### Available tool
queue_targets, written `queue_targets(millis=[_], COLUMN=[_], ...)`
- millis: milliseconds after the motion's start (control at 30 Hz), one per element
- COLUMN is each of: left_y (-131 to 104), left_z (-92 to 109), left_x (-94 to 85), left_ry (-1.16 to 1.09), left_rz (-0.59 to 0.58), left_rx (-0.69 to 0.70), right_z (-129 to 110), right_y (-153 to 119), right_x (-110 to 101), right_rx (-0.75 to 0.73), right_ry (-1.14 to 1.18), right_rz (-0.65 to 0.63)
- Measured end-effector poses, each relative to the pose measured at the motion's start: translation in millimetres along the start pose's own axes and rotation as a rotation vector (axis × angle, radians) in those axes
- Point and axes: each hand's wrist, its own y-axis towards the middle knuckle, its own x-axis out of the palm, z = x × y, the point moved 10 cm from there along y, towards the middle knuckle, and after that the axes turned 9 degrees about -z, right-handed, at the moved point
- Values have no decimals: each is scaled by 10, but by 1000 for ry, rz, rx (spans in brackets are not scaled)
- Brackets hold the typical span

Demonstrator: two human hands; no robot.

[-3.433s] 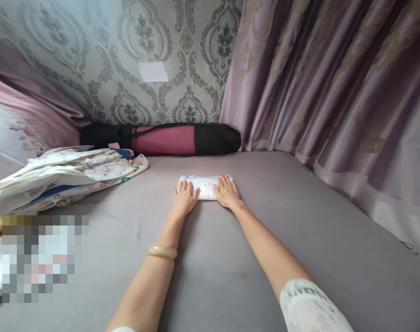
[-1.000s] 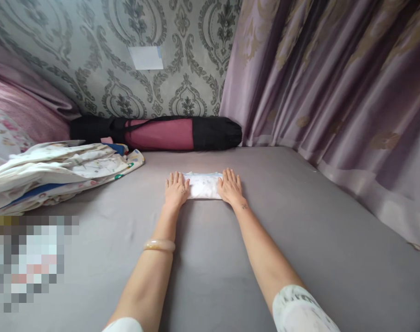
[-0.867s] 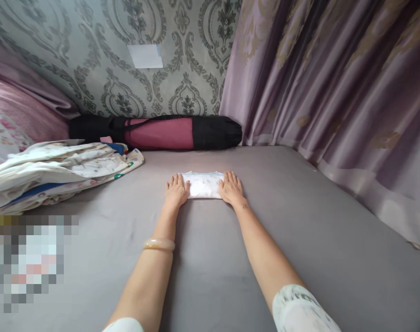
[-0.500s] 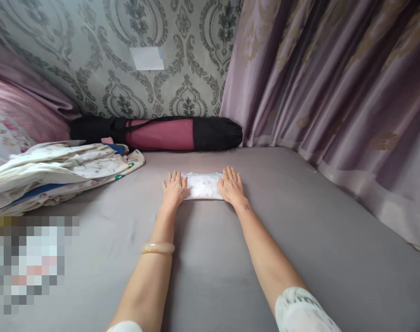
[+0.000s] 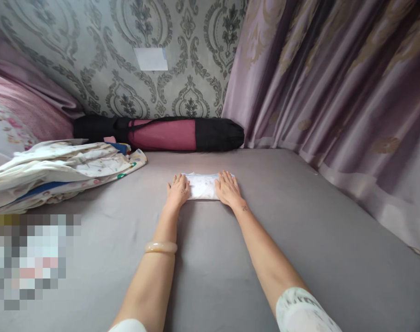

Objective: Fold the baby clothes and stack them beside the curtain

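A small white folded cloth bundle with a faint print and a pale blue edge (image 5: pixel 203 187) lies flat on the grey sheet (image 5: pixel 210 258). On its left end rests my left hand (image 5: pixel 179 189), palm down with the fingers spread a little. My right hand (image 5: pixel 228 188) lies flat over the right end, its fingers stretched forward. The middle of the bundle shows between the two hands. Both palms are hidden from view.
Behind lies a long black and dark pink bag (image 5: pixel 161 134) against the patterned wall. Crumpled printed cloth (image 5: pixel 68 168) is at the left, near a pink floral item (image 5: pixel 12 115). Purple curtains (image 5: pixel 316 83) hang at the right. A blurred patch covers the lower left.
My right hand has shifted slightly inward over the bundle's right end. My left hand stays on the left end. The whole view has moved slightly.
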Motion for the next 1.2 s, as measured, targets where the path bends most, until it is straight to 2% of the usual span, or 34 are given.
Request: queue_targets(millis=[67,167,267,433,567,667,800,933,1067,1200], left_y=[1,6,13,40,64,69,64,66,56,36], left_z=[-15,-40,-58,-96,-137,-172,-180,-185,-242,-310], left_x=[-31,-28,-7,-3,-55,-90,-128,-186,-267,-310], left_ry=[-23,-36,-45,-77,-147,-187,-211,-252,-311,-364], left_rz=[15,11,16,45,104,137,145,157,198,203], left_rx=[-8,-8,4,11,24,22,20,26,11,-29], right_z=[-151,-294,-309,-334,-521,-632,-653,-663,-823,-934], right_y=[-12,-9,-3,17,41,52,52,91,131,154], right_x=[-8,109,188,155,50,119,189,186,140,244], right_rx=[-55,-96,-91,-83,-124,-147,-153,-141,-174,-190], right_ry=[20,30,18,38,30,9,-19,-32,-48,-51], right_rz=[-2,-64,-86,-121,-37,-20,14,-16,11,6])
